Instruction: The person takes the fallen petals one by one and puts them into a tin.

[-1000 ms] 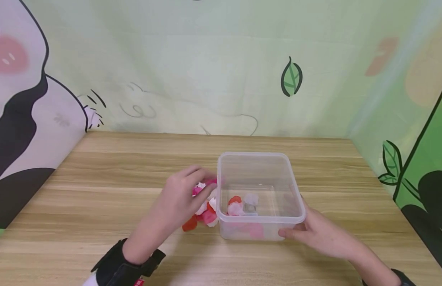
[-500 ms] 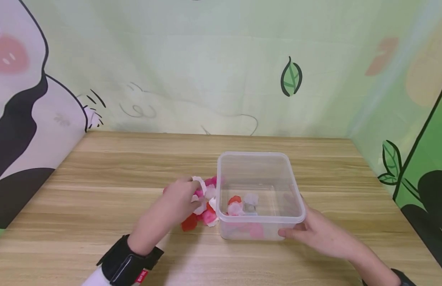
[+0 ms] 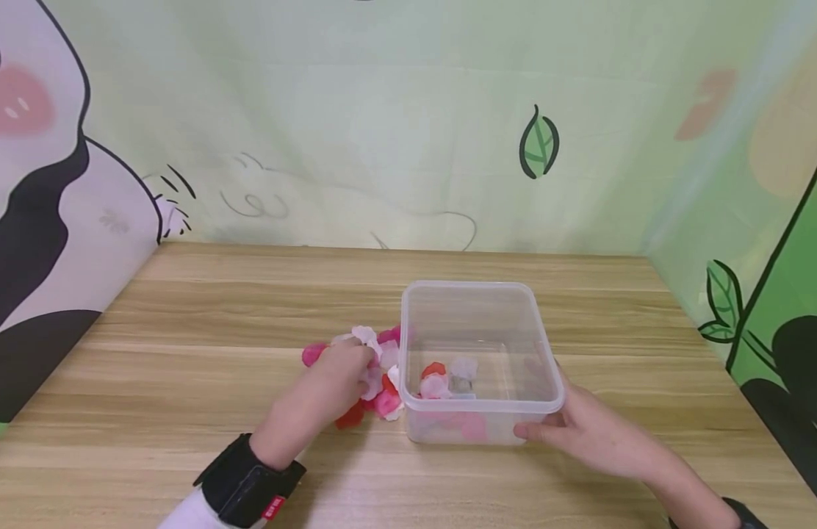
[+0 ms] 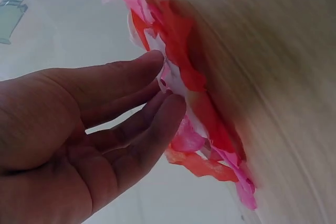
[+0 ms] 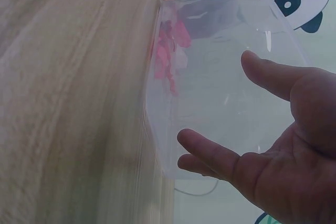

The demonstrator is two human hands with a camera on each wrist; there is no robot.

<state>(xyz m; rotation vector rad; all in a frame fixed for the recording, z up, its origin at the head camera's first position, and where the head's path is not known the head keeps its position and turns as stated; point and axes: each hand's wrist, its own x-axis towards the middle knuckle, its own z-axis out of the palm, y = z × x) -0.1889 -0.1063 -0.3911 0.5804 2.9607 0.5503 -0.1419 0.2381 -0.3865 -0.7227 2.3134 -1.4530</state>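
Note:
In the head view my left hand [image 3: 332, 378] reaches down into a heap of artificial flower petals [image 3: 386, 402] in pink, white and red. The left wrist view shows its thumb and fingertips pinching a pale petal [image 4: 166, 80] in the heap, beside a red petal [image 4: 181, 40]. Against the heap's right side stands a clear plastic box [image 3: 484, 405] without a lid, a few petals [image 3: 436, 385] on its floor. My right hand [image 3: 596, 430] rests at the box's near right corner, thumb along the front wall. Its fingers are extended and spread in the right wrist view.
Everything stands on a wood-grain table [image 3: 250, 301]. Behind it and at the sides hangs a pale green cloth backdrop [image 3: 355, 132] with printed pandas and leaves. A black strap [image 3: 250, 481] wraps the left wrist.
My left hand has moved left and down from beside the box wall, into the petal heap, uncovering petals at the heap's back. The right hand and the box have stayed put.

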